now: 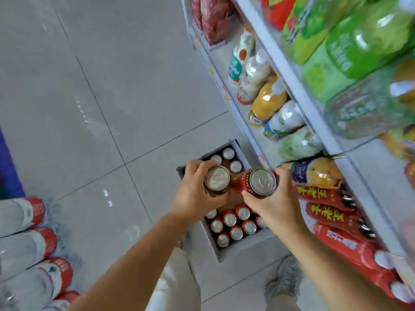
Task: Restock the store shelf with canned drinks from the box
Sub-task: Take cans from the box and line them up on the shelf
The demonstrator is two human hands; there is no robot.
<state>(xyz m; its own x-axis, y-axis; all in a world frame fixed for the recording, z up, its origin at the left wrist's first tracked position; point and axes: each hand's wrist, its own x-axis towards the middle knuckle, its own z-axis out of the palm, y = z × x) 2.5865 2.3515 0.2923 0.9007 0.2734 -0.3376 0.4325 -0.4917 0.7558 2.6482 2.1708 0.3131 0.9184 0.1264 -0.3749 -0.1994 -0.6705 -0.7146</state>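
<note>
"Two cans, where?"
"Above the box [238, 250]. The left hand [193, 196] grips the left can [217, 178]. The right hand [279, 198] grips the right can [262, 182], just beside it."
"Others?"
"The remaining cans [236, 233] stand inside the box, upright I think. It's blurry."

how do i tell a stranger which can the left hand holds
Find the grey box on the floor beside the shelf. Above it each hand grips a can. The left hand holds the target can, farther from the shelf than the right hand's red can.
</note>
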